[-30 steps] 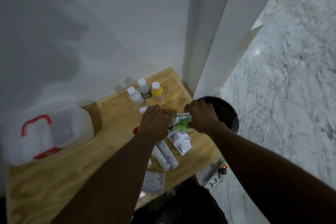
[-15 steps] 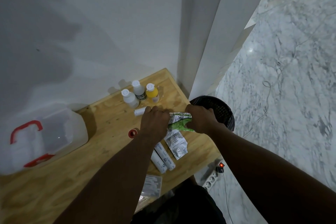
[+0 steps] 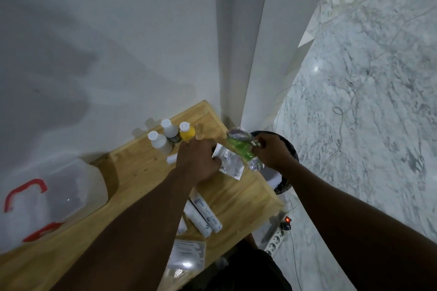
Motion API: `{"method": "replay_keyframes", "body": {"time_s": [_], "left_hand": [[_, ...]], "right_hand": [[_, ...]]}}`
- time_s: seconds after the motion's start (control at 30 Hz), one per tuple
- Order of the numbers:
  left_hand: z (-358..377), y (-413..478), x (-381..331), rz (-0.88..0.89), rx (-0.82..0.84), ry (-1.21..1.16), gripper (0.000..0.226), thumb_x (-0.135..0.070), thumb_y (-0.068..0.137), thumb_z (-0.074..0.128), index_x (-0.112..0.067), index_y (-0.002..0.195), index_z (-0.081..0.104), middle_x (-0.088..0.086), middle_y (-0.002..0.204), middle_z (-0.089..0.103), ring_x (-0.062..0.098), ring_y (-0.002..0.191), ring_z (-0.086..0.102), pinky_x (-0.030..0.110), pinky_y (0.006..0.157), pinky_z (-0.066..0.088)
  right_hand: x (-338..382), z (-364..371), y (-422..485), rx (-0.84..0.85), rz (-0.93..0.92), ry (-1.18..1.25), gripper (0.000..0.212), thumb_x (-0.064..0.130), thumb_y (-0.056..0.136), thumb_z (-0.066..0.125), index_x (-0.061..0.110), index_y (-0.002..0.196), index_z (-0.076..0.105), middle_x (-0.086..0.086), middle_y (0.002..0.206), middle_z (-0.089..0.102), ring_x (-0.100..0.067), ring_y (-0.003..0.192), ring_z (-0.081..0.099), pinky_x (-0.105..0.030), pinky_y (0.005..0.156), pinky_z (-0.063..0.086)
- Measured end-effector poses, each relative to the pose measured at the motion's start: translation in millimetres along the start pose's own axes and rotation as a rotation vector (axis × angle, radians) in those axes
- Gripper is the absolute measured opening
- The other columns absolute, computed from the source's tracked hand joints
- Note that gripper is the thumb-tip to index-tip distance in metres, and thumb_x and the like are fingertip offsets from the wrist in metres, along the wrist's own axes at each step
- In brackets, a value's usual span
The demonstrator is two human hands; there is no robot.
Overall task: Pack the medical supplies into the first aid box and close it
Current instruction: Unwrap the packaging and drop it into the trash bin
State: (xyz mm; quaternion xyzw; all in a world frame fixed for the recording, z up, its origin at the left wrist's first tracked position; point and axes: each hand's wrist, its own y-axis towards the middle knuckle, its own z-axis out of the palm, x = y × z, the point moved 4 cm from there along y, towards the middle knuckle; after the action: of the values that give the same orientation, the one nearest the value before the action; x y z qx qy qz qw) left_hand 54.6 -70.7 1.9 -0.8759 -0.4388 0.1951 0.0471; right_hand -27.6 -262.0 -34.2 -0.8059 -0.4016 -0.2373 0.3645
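Looking down from the head camera, both hands work above the far right corner of the wooden table (image 3: 132, 186). The left hand (image 3: 197, 163) is closed around one end of a silver foil sachet (image 3: 230, 163), which juts out to its right. The right hand (image 3: 272, 152) is curled shut on a crumpled green and silver packet (image 3: 241, 149), held just beside the sachet; whether the two wrappers touch cannot be told. Behind the right hand, off the table edge, sits a dark bin (image 3: 287, 186).

Just beyond the left hand stand three small bottles close together: two white bottles (image 3: 158, 142) and a yellow bottle (image 3: 187, 133). A small white tube (image 3: 171, 159) lies at the left hand's far side. Below the left wrist lie two white rolls (image 3: 205, 216) side by side, and nearer the body a clear bag (image 3: 188, 255) of small white items. Well to the left of the left forearm rests the translucent first aid box (image 3: 59, 198) with red handle and latch, apart from every supply.
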Motion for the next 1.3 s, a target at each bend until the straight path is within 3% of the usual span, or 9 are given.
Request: {"method": "replay_keyframes", "body": {"time_s": [0.03,0.17,0.37,0.6,0.77,0.93,1.1,1.23,1.3], "left_hand": [[-4,4,-5,-0.007,0.006,-0.062,0.026,-0.032,0.079,0.063,-0.030,0.066,0.041,-0.007,0.068,0.055,0.025,0.079,0.064,0.032,0.064,0.035],[-15,29,-32,-0.050,-0.011,-0.274,0.026,-0.028,0.077,0.066,-0.031,0.062,0.045,-0.011,0.062,0.052,0.021,0.071,0.060,0.028,0.052,0.031],[19,81,-96,-0.041,0.071,-0.323,0.020,-0.032,0.076,0.064,-0.019,0.071,0.049,0.002,0.069,0.058,0.026,0.068,0.060,0.029,0.053,0.035],[158,159,-130,-0.035,0.322,-0.163,0.036,-0.031,0.084,0.066,-0.021,0.068,0.035,0.001,0.073,0.046,0.028,0.072,0.054,0.029,0.054,0.034],[258,203,-131,-0.035,0.413,-0.048,0.026,-0.028,0.087,0.065,-0.015,0.081,0.043,0.012,0.096,0.060,0.034,0.089,0.063,0.034,0.063,0.042],[328,233,-124,-0.054,0.451,0.072,0.023,-0.020,0.087,0.065,-0.017,0.074,0.046,0.014,0.101,0.066,0.035,0.092,0.066,0.036,0.064,0.044],[371,246,-110,-0.082,0.483,0.129,0.017,-0.025,0.087,0.070,-0.015,0.095,0.059,0.011,0.109,0.065,0.033,0.099,0.064,0.038,0.070,0.049],[389,248,-99,-0.093,0.525,0.102,0.038,-0.040,0.084,0.075,-0.009,0.103,0.066,0.014,0.111,0.066,0.034,0.099,0.065,0.041,0.076,0.055],[390,249,-97,-0.096,0.541,0.093,0.045,-0.040,0.082,0.077,-0.009,0.113,0.066,0.014,0.114,0.065,0.034,0.102,0.065,0.043,0.079,0.057]], "right_hand": [[-3,-9,0,-0.039,0.026,0.048,0.006,0.016,0.086,0.068,0.014,0.080,0.066,-0.001,0.067,0.061,-0.013,0.061,0.052,-0.023,0.055,0.036],[-25,-42,4,-0.226,0.143,0.271,0.017,0.012,0.085,0.064,-0.004,0.087,0.067,-0.027,0.083,0.067,-0.022,0.068,0.054,-0.030,0.062,0.040],[-83,-62,15,-0.358,0.330,0.340,0.019,0.016,0.083,0.061,-0.002,0.082,0.067,-0.014,0.068,0.060,-0.024,0.064,0.051,-0.032,0.059,0.036],[-210,-12,67,-0.323,0.519,0.265,0.016,0.016,0.072,0.061,0.008,0.065,0.049,-0.010,0.064,0.044,-0.022,0.058,0.040,-0.030,0.057,0.028],[-295,42,105,-0.273,0.604,0.253,0.016,0.018,0.074,0.062,0.008,0.065,0.054,-0.008,0.063,0.051,-0.026,0.059,0.049,-0.029,0.052,0.032],[-351,86,136,-0.222,0.635,0.233,0.027,0.023,0.076,0.062,0.017,0.060,0.041,-0.002,0.062,0.046,-0.027,0.064,0.050,-0.028,0.048,0.029],[-376,112,161,-0.171,0.625,0.244,0.029,0.029,0.077,0.063,0.016,0.058,0.046,-0.003,0.060,0.052,-0.029,0.065,0.058,-0.031,0.058,0.040],[-381,125,172,-0.145,0.598,0.259,0.028,0.027,0.080,0.064,0.000,0.071,0.064,-0.011,0.067,0.066,-0.027,0.064,0.064,-0.037,0.060,0.052],[-381,126,173,-0.136,0.587,0.259,0.028,0.025,0.082,0.062,-0.001,0.074,0.065,-0.013,0.068,0.067,-0.025,0.060,0.061,-0.034,0.057,0.050]]}}
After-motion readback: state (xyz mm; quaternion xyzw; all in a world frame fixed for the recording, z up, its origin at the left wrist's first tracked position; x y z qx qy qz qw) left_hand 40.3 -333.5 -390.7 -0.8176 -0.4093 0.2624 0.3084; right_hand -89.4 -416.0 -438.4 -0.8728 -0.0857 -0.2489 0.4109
